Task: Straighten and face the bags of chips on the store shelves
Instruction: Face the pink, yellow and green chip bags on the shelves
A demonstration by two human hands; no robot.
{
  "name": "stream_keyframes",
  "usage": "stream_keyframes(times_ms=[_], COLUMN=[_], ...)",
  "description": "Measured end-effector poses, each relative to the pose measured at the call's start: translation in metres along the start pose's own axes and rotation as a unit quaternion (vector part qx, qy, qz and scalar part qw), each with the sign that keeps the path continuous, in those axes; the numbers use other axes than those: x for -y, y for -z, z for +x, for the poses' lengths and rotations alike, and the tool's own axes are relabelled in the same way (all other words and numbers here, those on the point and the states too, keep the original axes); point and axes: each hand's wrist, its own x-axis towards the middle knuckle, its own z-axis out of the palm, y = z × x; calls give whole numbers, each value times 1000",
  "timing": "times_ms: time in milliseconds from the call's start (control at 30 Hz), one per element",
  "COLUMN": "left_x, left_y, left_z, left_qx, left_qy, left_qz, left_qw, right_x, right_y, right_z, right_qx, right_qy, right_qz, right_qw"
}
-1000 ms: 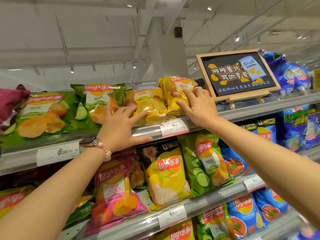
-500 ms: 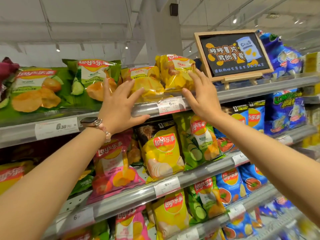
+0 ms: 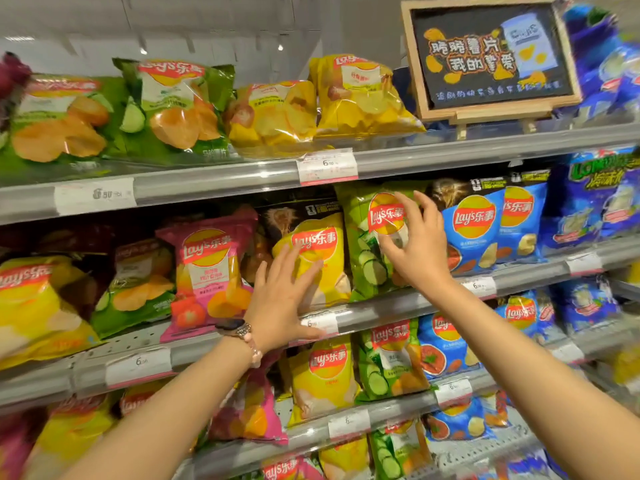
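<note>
On the second shelf [image 3: 398, 308] an upright yellow chip bag [image 3: 320, 237] stands with my left hand [image 3: 280, 299] spread open, fingers over its lower left part. Right beside it stands a green cucumber chip bag [image 3: 363, 258]; my right hand [image 3: 417, 247] is open with fingers apart against its front, below the red logo. Neither hand grips anything. A pink tomato bag [image 3: 207, 271] leans to the left of my left hand. On the top shelf [image 3: 214, 183], two yellow bags [image 3: 273, 116] [image 3: 356, 95] and two green bags [image 3: 176, 105] [image 3: 59, 123] lie tilted back.
A framed chalkboard sign [image 3: 488, 57] stands on the top shelf at right, blue bags [image 3: 609, 57] behind it. Blue chip bags [image 3: 474, 230] fill the second shelf to the right. Lower shelves hold more yellow, green, blue and pink bags. Price tags [image 3: 327, 166] line the shelf edges.
Both hands have dropped from the yellow bags on the top shelf to the second shelf. The view has tilted down with them.
</note>
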Motion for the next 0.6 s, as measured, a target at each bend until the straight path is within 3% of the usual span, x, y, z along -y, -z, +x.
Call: stream_keyframes(times_ms=[100,267,600], left_x=[-5,-8,-16], left_y=[-19,-33,-31], left_z=[7,11,11], left_qx=[31,32,40], left_qy=[38,68,68], left_qz=[12,30,31], left_qw=[999,997,996], right_x=[-19,-40,-55], right_y=[-8,-17,-24], right_z=[-4,-1,0], right_qx=[35,70,103], right_qy=[-33,-78,-76], right_qz=[-29,67,108], right_qw=[998,992,986])
